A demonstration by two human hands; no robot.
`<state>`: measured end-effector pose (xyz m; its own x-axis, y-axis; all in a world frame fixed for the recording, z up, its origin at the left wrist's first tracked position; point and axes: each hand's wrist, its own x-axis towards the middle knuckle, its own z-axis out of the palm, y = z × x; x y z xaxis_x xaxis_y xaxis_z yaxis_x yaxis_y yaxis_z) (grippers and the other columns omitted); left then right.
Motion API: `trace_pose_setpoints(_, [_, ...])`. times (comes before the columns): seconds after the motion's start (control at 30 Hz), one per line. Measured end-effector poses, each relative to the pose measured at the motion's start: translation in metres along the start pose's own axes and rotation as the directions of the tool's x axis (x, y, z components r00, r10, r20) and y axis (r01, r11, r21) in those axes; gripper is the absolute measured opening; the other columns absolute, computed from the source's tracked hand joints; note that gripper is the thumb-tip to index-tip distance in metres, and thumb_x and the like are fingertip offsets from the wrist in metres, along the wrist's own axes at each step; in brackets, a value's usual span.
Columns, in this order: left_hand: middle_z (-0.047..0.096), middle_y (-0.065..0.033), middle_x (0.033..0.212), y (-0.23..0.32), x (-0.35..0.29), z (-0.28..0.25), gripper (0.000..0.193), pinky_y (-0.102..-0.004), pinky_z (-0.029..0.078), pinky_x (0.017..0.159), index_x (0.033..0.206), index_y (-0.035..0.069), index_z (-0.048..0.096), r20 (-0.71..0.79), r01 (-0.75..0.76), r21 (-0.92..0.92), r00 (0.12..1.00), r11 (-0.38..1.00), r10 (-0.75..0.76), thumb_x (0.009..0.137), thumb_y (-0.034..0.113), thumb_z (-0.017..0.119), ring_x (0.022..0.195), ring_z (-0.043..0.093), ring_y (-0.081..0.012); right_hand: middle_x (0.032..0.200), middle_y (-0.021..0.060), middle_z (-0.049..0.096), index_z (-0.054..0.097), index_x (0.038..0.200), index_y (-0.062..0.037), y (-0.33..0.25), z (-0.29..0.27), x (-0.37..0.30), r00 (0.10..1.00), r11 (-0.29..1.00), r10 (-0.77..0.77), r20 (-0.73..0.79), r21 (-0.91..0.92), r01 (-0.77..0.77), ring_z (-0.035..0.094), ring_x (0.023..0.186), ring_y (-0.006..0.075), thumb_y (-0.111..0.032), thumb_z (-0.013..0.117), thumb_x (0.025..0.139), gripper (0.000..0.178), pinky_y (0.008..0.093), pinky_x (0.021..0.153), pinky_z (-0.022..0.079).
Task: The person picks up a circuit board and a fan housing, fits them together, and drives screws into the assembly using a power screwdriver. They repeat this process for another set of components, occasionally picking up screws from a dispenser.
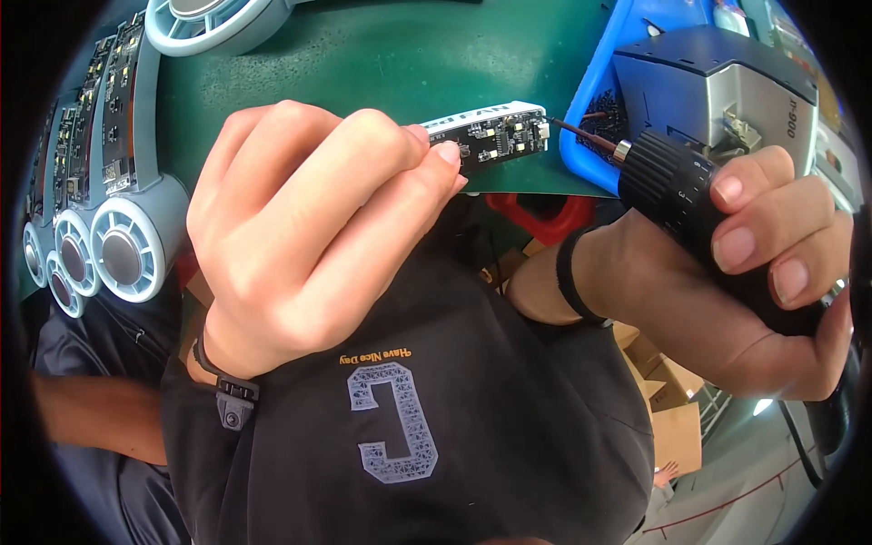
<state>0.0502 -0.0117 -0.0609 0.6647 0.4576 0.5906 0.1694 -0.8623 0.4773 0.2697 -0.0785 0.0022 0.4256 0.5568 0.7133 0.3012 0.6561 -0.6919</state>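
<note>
My left hand [309, 227] pinches a small black circuit board [504, 136] between thumb and fingers, over the near edge of the green mat [363, 68]. Along the board's far side runs a white printed strip or block [481, 113]; my fingers hide the left end. My right hand [772, 236] is wrapped round a black electric screwdriver [672, 186], which points left. Its thin bit [586, 134] reaches the board's right end, beside a small metal connector [543, 131]. Whether the tip touches the board, I cannot tell.
At the left lie several grey-blue parts with round spoked ends [127, 245] and long circuit boards. A similar round part [213, 23] sits at the far edge. On the right, a blue tray [581, 86] holds dark screws beside a silver-and-black machine [727, 82]. Cardboard boxes [677, 436] stand below.
</note>
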Motion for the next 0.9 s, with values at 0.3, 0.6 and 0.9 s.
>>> trace_pose_setpoints(0.3, [0.073, -0.0040, 0.089, 0.000, -0.002, 0.001, 0.034, -0.0302, 0.044, 0.059, 0.099, 0.006, 0.083, 0.017, 0.003, 0.029, 1.000, 1.000, -0.004, 0.067, 0.002, 0.092, 0.071, 0.059, -0.0190, 0.073, 0.0043, 0.046, 0.048, 0.077, -0.0105, 0.011, -0.004, -0.002, 0.997, 0.998, 0.027, 0.072, 0.046, -0.030, 0.046, 0.051, 0.0195, -0.040, 0.049, 0.097, 0.036, 0.0387, 0.053, 0.046])
trace_pose_setpoints(0.6, [0.072, -0.0045, 0.090, 0.000, -0.003, 0.000, 0.035, -0.0305, 0.042, 0.059, 0.101, 0.008, 0.083, 0.007, -0.019, 0.045, 1.000, 0.999, 0.019, 0.067, 0.008, 0.093, 0.069, 0.059, -0.0183, 0.073, 0.0041, 0.045, 0.049, 0.078, -0.0106, 0.007, -0.017, 0.006, 0.985, 0.996, 0.056, 0.165, 0.063, -0.067, 0.046, 0.051, 0.0190, -0.037, 0.048, 0.098, 0.033, 0.0388, 0.052, 0.045])
trace_pose_setpoints(0.9, [0.072, -0.0028, 0.090, 0.001, -0.004, 0.001, 0.032, -0.0308, 0.043, 0.062, 0.100, 0.009, 0.084, -0.015, -0.028, 0.069, 0.999, 0.997, 0.029, 0.069, 0.010, 0.092, 0.070, 0.060, -0.0181, 0.074, 0.0039, 0.045, 0.051, 0.079, -0.0108, 0.008, -0.014, 0.012, 0.964, 0.993, 0.067, 0.257, 0.077, -0.089, 0.045, 0.050, 0.0186, -0.034, 0.047, 0.099, 0.031, 0.0389, 0.051, 0.045])
